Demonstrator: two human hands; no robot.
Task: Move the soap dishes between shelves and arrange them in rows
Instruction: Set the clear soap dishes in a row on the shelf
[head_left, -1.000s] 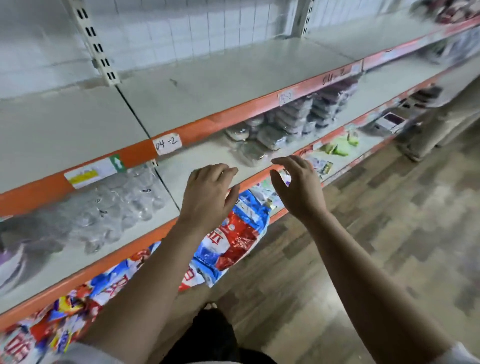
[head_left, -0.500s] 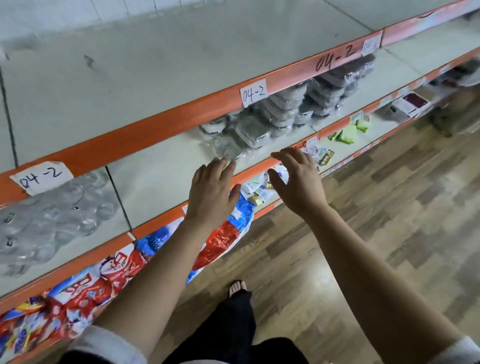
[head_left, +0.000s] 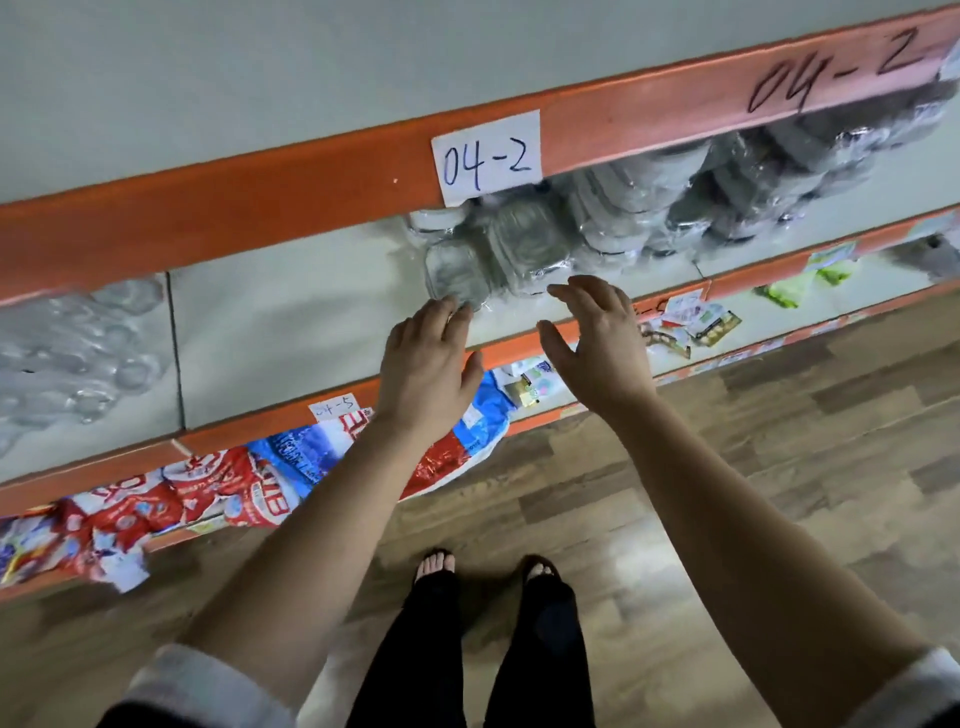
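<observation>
The grey metal shelf with orange front edge (head_left: 311, 322) shows plain surface left of the pile, which gives room for sliding. The grey plastic-wrapped soap dishes (head_left: 524, 244) lie heaped near this front edge, probably for easy reach. The left hand (head_left: 426, 364) and the right hand (head_left: 597, 338), fingers spread, hold nothing and flank the nearest dish.
</observation>
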